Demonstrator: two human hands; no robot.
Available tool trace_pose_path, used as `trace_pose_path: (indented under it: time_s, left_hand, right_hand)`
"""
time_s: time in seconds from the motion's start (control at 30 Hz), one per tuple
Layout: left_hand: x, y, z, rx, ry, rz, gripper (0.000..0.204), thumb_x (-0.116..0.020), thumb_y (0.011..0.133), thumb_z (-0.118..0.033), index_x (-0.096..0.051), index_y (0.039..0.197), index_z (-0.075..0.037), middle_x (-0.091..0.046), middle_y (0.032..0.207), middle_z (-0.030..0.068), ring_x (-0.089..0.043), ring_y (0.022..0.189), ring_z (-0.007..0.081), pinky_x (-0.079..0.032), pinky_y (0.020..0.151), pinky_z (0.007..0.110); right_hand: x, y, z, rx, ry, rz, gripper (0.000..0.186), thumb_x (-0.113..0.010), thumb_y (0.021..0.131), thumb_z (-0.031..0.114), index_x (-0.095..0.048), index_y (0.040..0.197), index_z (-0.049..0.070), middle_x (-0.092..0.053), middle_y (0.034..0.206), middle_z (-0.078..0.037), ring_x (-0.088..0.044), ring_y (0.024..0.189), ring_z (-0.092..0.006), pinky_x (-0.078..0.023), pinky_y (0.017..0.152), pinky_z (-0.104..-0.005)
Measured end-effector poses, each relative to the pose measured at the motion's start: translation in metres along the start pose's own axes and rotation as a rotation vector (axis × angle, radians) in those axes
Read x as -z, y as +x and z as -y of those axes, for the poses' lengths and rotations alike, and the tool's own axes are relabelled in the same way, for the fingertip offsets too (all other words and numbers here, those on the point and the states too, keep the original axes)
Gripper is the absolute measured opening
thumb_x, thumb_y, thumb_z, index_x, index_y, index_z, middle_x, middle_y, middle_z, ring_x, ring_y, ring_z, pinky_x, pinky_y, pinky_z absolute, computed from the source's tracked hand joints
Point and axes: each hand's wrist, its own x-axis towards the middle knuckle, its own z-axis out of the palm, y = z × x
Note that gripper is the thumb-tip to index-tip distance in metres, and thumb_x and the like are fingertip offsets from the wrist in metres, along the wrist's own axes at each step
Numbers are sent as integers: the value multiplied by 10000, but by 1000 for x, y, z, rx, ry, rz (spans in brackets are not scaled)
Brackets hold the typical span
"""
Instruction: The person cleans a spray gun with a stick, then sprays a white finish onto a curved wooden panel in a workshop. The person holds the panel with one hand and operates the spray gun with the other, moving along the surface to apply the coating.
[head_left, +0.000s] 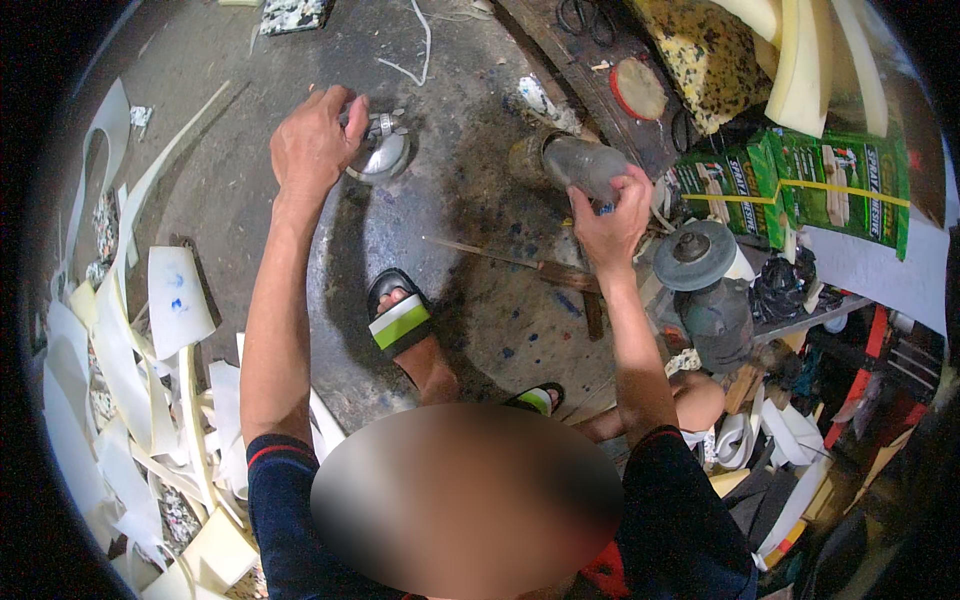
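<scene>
My left hand [318, 135] is at the upper middle, fingers curled on a round silver metal object [385, 155] on the grimy floor, partly hiding it. My right hand [615, 215] grips a translucent grey plastic bottle [580, 160], tilted almost level, its far end beside a dull yellowish container [527, 165]. A thin rod with a wooden handle [555, 273] lies on the floor between my arms, above my sandalled foot [395, 320].
White and cream foam offcuts [180, 300] pile along the left. A dark plank [590, 60] holds a red-rimmed round tin [637, 90]. Speckled foam [690, 60], green packets [840, 195] and a grey metal vessel with a disc top [720, 325] crowd the right.
</scene>
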Motion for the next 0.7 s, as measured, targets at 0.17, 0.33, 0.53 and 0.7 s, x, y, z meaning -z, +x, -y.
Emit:
trace_pose_path:
  time_s: [0.17, 0.33, 0.53, 0.7]
  left_hand:
    - [0, 1, 0, -3, 12, 1, 300, -588, 935, -415, -708, 962, -142, -700, 885, 104, -686, 815, 338, -549, 687, 448]
    - [0, 1, 0, 19, 8, 13, 301, -591, 933, -417, -709, 961, -141, -702, 888, 104, -688, 813, 337, -551, 689, 452]
    - [-2, 1, 1, 15, 5, 9, 305, -593, 932, -422, -709, 962, -142, -704, 897, 100, -688, 819, 341, -552, 693, 454]
    - [-1, 2, 1, 8, 8, 9, 305, -592, 933, -425, -710, 968, -147, -706, 907, 108, -688, 824, 350, -553, 698, 456]
  right_hand:
    - [-16, 6, 1, -49, 20, 37, 544, -884, 654, 106, -505, 1029, -3, -514, 1224, -293, -512, 1155, -461, -439, 956, -474]
    - [-24, 11, -4, -36, 12, 52, 521, -874, 670, 96, -497, 1019, 7, -508, 1227, -295, -504, 1169, -472, -437, 959, -479]
    - [-27, 19, -13, -9, -40, 24, 562, -900, 652, 126, -489, 1021, 16, -565, 1207, -288, -566, 1120, -460, -468, 920, -470]
    - [-20, 27, -11, -86, -6, 150, 574, -872, 709, 256, -508, 1083, 15, -482, 1364, -333, -504, 1213, -486, -435, 995, -479]
